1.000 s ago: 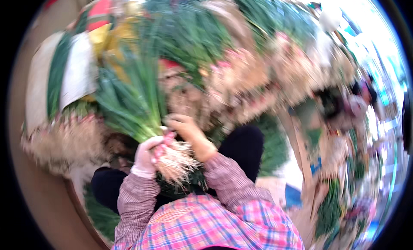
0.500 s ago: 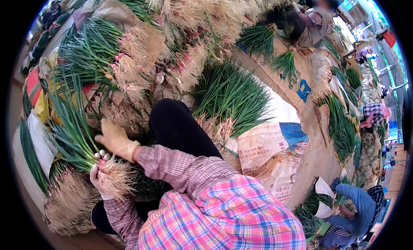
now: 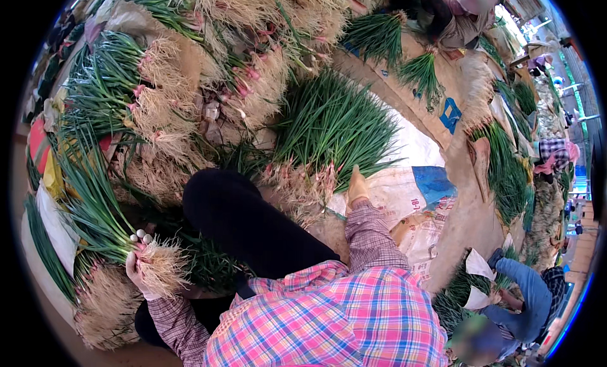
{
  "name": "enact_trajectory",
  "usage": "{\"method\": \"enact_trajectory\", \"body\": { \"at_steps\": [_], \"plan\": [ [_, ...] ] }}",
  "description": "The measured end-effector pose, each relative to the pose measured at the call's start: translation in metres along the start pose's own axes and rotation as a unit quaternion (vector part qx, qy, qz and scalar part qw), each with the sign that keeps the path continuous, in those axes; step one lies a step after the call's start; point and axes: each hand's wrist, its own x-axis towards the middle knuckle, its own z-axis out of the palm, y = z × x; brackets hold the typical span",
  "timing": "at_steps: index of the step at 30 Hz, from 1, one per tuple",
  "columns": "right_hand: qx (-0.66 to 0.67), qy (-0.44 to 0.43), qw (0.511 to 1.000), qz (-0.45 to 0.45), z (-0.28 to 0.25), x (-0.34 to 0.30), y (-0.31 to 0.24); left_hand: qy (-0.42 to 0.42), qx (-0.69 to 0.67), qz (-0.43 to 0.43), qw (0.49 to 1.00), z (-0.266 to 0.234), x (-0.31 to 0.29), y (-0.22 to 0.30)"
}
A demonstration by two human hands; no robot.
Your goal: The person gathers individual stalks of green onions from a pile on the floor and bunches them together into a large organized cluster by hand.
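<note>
My left hand [image 3: 135, 271], in a pale glove, is closed round a bunch of spring onions [image 3: 120, 231] at the lower left. White fingertips show across the stems, just above the shaggy pale roots, and the long green leaves point up and away. Out to the right, my right hand [image 3: 358, 186] in a yellowish glove lies at the near right edge of a laid-out pile of spring onions [image 3: 338, 127]. Its fingers look stretched out toward the leaves, and nothing shows in them. The pile's pinkish root ends face me.
Large heaps of rooted spring onions [image 3: 161, 95] rise at the far left. A printed white sack [image 3: 395, 193] lies under the pile's right side. More bundles [image 3: 420, 76] lie farther off. A co-worker in blue [image 3: 521, 297] bends at the lower right; another person [image 3: 465, 19] sits at the far right.
My right hand has left the held bunch and swung right to the laid-out pile. My left hand keeps hold of its bunch. The view has shifted slightly.
</note>
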Motion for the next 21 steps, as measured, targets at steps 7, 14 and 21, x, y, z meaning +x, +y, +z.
{"method": "enact_trajectory", "body": {
  "at_steps": [7, 14, 21],
  "plan": [
    [-0.47, -0.009, 0.882, -0.04, 0.186, -0.046, -0.046, 0.001, 0.016, 0.009, 1.0, 0.0, 0.004, -0.004],
    [-0.61, -0.275, 0.669, -0.324, 0.221, -0.039, -0.04, -0.044, -0.082, 0.059, 0.994, -0.004, -0.006, 0.004],
    [-0.49, -0.468, 0.578, -0.455, 0.232, -0.247, -0.188, 0.054, -0.095, 0.095, 0.99, 0.01, 0.002, -0.008]
  ]
}}
